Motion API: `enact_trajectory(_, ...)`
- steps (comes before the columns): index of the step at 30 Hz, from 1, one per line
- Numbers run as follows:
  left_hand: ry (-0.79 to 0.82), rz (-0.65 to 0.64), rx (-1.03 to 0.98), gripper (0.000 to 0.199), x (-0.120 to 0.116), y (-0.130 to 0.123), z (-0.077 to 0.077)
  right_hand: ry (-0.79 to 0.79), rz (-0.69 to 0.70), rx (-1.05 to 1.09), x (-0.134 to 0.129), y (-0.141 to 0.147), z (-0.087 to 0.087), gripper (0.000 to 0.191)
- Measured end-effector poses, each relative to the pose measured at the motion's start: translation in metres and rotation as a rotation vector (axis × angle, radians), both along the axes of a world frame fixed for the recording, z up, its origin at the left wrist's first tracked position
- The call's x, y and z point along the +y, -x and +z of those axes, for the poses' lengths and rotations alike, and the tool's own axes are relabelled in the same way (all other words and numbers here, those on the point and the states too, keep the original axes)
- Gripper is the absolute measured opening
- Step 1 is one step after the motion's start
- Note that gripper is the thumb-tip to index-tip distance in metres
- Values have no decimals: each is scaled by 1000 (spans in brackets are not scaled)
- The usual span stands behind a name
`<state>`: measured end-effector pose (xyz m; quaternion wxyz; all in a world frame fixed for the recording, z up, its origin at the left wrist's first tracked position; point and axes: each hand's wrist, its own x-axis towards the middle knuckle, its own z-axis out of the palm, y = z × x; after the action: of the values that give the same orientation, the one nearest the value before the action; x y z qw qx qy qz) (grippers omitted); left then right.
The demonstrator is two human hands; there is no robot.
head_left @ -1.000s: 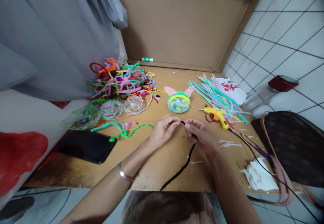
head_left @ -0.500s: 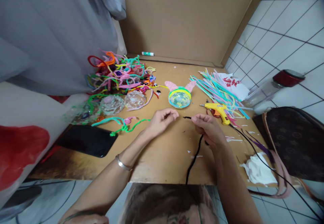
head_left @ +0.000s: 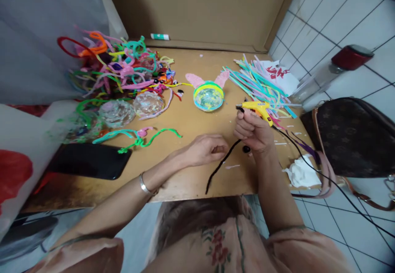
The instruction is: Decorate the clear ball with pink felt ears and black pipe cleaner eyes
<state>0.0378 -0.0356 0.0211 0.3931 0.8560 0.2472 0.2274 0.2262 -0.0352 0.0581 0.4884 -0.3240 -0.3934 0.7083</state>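
Note:
My right hand is closed around a black pipe cleaner. One short end pokes out above the fingers near the tip of a yellow hot glue gun; the long part slants down to the left. My left hand is curled beside that strand, its fingertips turned inward, so what they hold, if anything, is hidden. Beyond both hands sits a clear half dome with green and yellow bands and two pink ears. A small black ball lies by my right wrist.
At left are a heap of coloured pipe cleaners, clear domes, a green twisted stem and a black phone. Pastel pipe cleaners, a bottle, a brown bag and white tissue are at right.
The view has tilted down. My right hand has turned upright with the black pipe cleaner, whose free end has swung left onto the table. My left hand has moved lower, next to the strand.

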Motion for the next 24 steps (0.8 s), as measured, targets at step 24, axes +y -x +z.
enact_trajectory(24, 159, -41, 72, 15, -22, 8, -4, -24, 7, 48, 1, 2, -4, 16)
